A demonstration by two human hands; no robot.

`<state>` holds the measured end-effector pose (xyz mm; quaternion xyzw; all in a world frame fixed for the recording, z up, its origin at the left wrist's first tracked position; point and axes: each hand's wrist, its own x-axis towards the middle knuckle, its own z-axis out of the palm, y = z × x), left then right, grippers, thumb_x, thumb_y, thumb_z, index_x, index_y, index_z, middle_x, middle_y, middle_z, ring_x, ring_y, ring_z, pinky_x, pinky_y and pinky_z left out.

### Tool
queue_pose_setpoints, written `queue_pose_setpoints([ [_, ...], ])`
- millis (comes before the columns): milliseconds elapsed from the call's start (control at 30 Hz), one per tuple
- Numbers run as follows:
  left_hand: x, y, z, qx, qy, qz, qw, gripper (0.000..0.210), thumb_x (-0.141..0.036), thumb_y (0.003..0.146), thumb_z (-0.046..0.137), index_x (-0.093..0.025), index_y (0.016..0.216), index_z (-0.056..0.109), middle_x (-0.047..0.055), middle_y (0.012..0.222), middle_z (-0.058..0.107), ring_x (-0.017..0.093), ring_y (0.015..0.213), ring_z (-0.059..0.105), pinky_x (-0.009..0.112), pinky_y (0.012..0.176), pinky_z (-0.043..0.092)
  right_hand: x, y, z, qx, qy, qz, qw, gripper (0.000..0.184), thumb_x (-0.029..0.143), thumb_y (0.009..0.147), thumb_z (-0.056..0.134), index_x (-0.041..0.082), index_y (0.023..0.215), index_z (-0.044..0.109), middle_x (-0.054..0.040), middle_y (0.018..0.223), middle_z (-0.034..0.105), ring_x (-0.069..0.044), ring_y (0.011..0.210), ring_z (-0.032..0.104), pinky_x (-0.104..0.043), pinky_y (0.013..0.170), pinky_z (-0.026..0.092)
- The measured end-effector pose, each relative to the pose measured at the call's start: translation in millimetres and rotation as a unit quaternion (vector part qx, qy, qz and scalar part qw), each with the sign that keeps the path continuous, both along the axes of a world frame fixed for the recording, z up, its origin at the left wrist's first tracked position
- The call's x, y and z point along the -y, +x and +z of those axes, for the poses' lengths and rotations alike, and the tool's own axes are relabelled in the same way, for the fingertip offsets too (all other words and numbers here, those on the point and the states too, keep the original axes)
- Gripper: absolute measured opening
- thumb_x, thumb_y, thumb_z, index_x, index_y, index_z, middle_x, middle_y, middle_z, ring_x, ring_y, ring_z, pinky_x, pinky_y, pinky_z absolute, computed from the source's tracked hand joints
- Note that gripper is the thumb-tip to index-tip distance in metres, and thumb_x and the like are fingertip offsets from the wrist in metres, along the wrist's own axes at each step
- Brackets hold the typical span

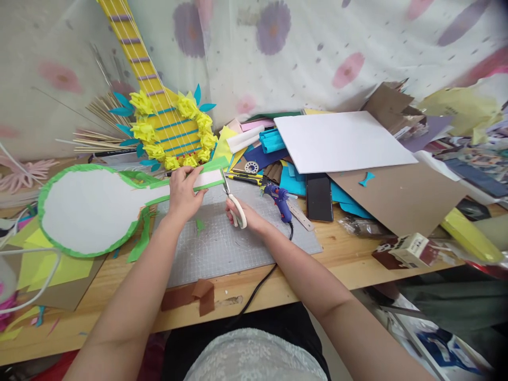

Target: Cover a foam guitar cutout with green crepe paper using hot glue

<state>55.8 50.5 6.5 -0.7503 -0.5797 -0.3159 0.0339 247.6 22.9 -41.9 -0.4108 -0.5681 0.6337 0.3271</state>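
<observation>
A white paddle-shaped cutout [91, 209], edged in green crepe paper, lies with its round body at the left and its narrow neck pointing right. My left hand [184, 193] presses on the neck, fingers closed around it over the grey cutting mat [186, 254]. My right hand [242, 211] holds white-handled scissors [237, 210], whose blades point up at the neck's right end, by the green paper edge. A loose green strip [139, 244] hangs below the round body. One small green scrap [199, 226] rests on the mat.
Beyond my hands stands a yellow paper guitar [174, 129] with crepe flowers. Right of the scissors are a blue glue gun [280, 201] with its black cord, a metal ruler [300, 214], a phone [319, 197] and a white board [345, 142]. Brown paper scraps [204, 297] lie near the table edge.
</observation>
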Motion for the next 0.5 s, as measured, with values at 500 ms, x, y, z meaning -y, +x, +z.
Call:
queue_pose_setpoints([
  [500, -2.0, -0.3, -1.2, -0.003, -0.010, 0.001, 1.000, 0.053, -0.023, 0.074, 0.066, -0.021, 0.126, 0.059, 0.012, 0.117, 0.052, 0.030, 0.114, 0.048, 0.047, 0.103, 0.038, -0.2, -1.7, -4.9, 0.030, 0.033, -0.030, 0.999, 0.057, 0.078, 0.073, 0.051, 0.022, 0.077, 0.042, 0.0064, 0.057, 0.047, -0.009, 0.049, 0.047, -0.024, 0.048, 0.037],
])
